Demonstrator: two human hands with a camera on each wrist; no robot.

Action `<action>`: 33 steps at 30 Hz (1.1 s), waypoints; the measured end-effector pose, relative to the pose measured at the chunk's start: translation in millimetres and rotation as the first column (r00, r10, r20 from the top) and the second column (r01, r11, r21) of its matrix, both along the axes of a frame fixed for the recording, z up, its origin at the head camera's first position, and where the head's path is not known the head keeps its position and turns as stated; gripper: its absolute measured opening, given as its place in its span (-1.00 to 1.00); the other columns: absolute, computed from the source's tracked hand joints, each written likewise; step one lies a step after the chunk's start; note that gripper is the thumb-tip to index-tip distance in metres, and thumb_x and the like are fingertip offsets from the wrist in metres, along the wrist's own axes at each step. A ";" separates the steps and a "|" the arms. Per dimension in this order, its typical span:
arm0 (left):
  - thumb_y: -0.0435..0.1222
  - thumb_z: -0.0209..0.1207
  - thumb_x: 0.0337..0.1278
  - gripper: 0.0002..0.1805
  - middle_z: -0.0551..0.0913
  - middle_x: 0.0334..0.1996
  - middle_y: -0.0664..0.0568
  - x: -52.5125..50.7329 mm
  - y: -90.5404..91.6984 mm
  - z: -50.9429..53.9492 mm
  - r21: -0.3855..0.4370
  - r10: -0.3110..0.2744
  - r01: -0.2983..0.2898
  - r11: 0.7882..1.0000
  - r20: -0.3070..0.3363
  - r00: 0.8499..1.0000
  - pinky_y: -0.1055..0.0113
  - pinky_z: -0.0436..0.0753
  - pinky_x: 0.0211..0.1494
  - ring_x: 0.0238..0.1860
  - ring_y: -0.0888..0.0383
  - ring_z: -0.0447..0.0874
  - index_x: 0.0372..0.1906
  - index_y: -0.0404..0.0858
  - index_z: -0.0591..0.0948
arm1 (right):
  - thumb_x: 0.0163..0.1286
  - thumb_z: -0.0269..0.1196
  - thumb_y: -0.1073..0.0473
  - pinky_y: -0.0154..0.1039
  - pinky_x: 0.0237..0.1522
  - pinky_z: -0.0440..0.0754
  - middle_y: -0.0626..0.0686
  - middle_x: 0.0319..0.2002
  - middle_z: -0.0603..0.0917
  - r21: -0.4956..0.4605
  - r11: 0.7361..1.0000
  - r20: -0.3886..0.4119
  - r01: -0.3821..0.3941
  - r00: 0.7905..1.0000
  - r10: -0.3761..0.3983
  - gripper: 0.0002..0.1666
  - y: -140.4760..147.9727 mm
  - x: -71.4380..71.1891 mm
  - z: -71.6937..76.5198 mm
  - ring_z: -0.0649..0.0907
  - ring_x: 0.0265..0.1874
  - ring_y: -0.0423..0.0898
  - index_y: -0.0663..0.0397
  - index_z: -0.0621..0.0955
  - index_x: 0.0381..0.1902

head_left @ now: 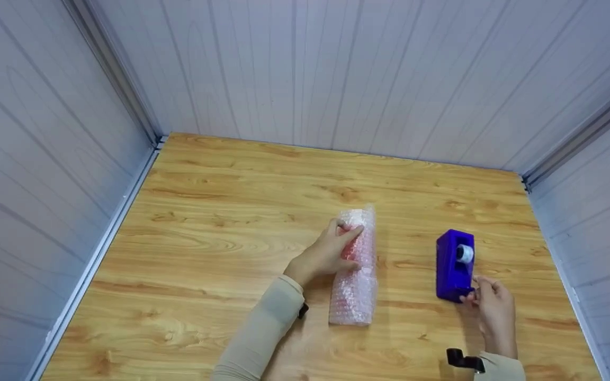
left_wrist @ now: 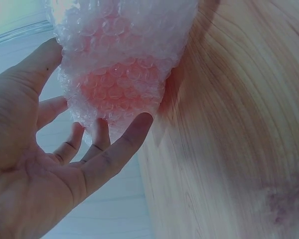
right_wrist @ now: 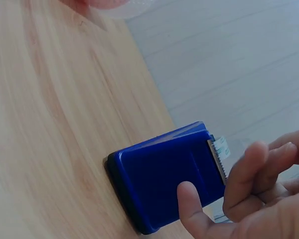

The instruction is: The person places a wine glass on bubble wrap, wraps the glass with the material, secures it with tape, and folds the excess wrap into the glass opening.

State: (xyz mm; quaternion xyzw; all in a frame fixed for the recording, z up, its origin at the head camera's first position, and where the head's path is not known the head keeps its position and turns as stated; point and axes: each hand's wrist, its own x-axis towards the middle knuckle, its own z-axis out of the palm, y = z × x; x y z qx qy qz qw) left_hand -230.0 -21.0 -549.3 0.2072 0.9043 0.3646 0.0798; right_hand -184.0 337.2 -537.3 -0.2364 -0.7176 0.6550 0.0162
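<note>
A long bundle wrapped in bubble wrap point(head_left: 354, 301), pinkish-red beneath the plastic, lies lengthwise on the wooden table. Across its upper half rests my left hand point(head_left: 329, 251), thumb and fingers spread over and beside it. The left wrist view shows these fingers apart and slightly bent around the bubble wrap point(left_wrist: 114, 82). To the right stands a blue tape dispenser point(head_left: 450, 264) with a white-cored roll. My right hand point(head_left: 497, 312) is at its near end, by the cutter. A short tape end point(right_wrist: 222, 148) sticks out past the toothed blade; no pinch on it shows clearly.
The wooden tabletop point(head_left: 204, 248) is bounded by pale panels point(head_left: 315, 69) at the back and both sides. A grey metal rail point(head_left: 98, 248) runs along the left edge. Black wrist mounts point(head_left: 464, 361) sit at the sleeves.
</note>
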 end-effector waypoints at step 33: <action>-0.13 0.47 0.06 -0.03 0.17 0.26 -0.09 0.0 0.6 -3.0 0.035 0.002 -0.001 0.999 -0.025 1.000 0.28 0.32 0.37 0.30 0.00 0.23 0.56 -0.10 0.24 | 0.41 -0.01 0.43 -0.25 -0.39 0.67 0.06 -0.57 0.58 -0.295 0.924 -0.104 0.243 0.953 -0.284 -0.70 -12.3 4.9 -15.3 0.63 -0.55 -0.10 0.30 0.48 -0.55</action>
